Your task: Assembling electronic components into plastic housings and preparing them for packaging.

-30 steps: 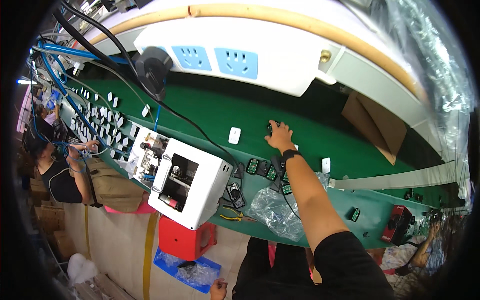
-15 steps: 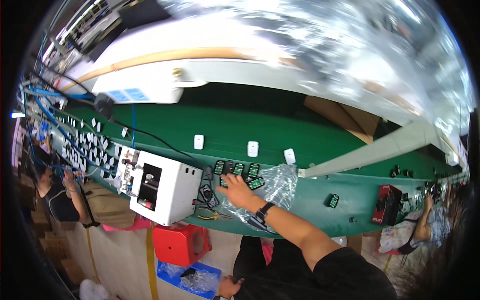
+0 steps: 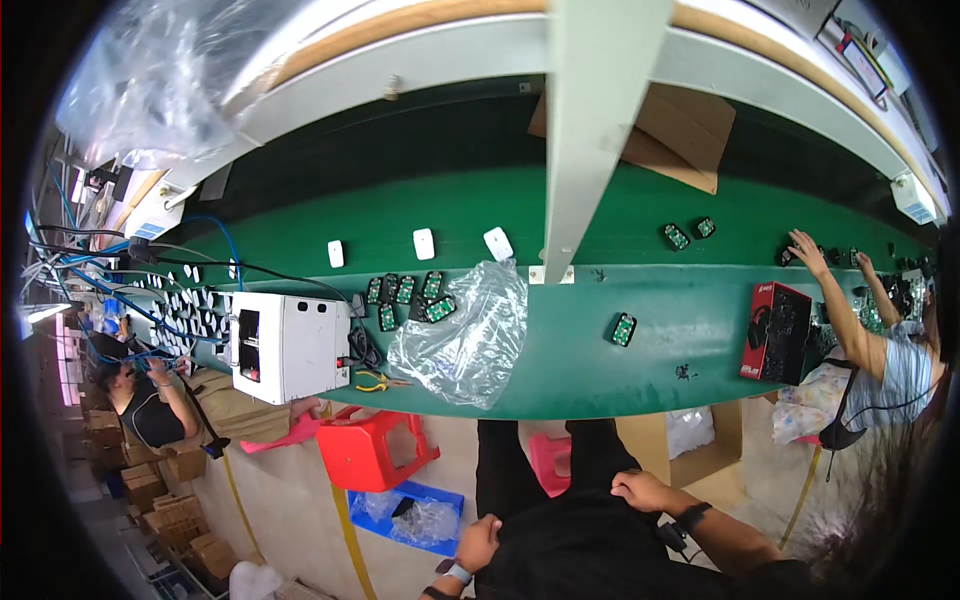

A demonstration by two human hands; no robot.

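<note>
My left hand (image 3: 478,543) is low beside my black clothing, its fingers curled. My right hand (image 3: 642,490) is at my right thigh, closed into a loose fist. The insides of both hands are hidden, so I cannot make out whether they hold anything. Both are below the green workbench (image 3: 560,375), apart from the parts on it. Several black-cased parts with green circuit boards (image 3: 404,290) lie beside a crumpled clear plastic bag (image 3: 470,340). One more circuit board part (image 3: 623,329) lies to the right. Three white casings (image 3: 424,244) stand in a row farther back.
A white machine (image 3: 300,345), yellow-handled pliers (image 3: 375,381) and cables are at the left. A metal post (image 3: 590,150) rises mid-bench; a red box (image 3: 772,330) is right. Below are a red stool (image 3: 365,455), blue tray (image 3: 425,500) and cardboard box (image 3: 715,455). People work on both sides.
My right hand has left the circuit board parts and drawn back to my thigh, now closed. My left hand stays low beside my body. The view has shifted to the right.
</note>
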